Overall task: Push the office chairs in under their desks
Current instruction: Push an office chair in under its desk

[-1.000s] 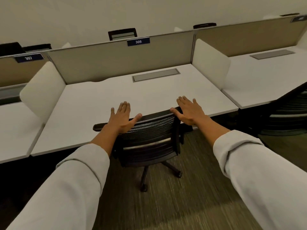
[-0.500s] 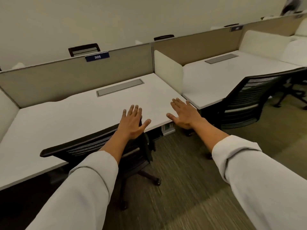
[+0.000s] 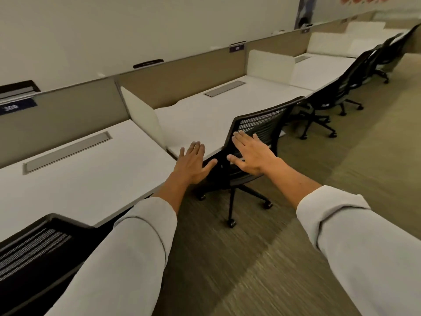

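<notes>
A black mesh office chair [image 3: 262,124] stands at the second white desk [image 3: 205,115], its back angled away from the desk edge and its wheeled base out on the carpet. My left hand [image 3: 192,164] and my right hand [image 3: 252,152] are stretched out flat in front of it, fingers straight, holding nothing. Whether either hand touches the chair I cannot tell. At the bottom left, the chair [image 3: 34,249] at the nearer desk [image 3: 79,179] has its back right at that desk's edge.
Further black chairs [image 3: 335,94] line the row of desks toward the far right. Beige partitions [image 3: 182,78] and white side dividers [image 3: 145,115] separate the desks. Striped carpet [image 3: 273,258] stretches along the right side.
My view has swung right, from the chair at desk 306 to the one at the desk beside it. Both hands left the first chair's back and now reach toward this one.
</notes>
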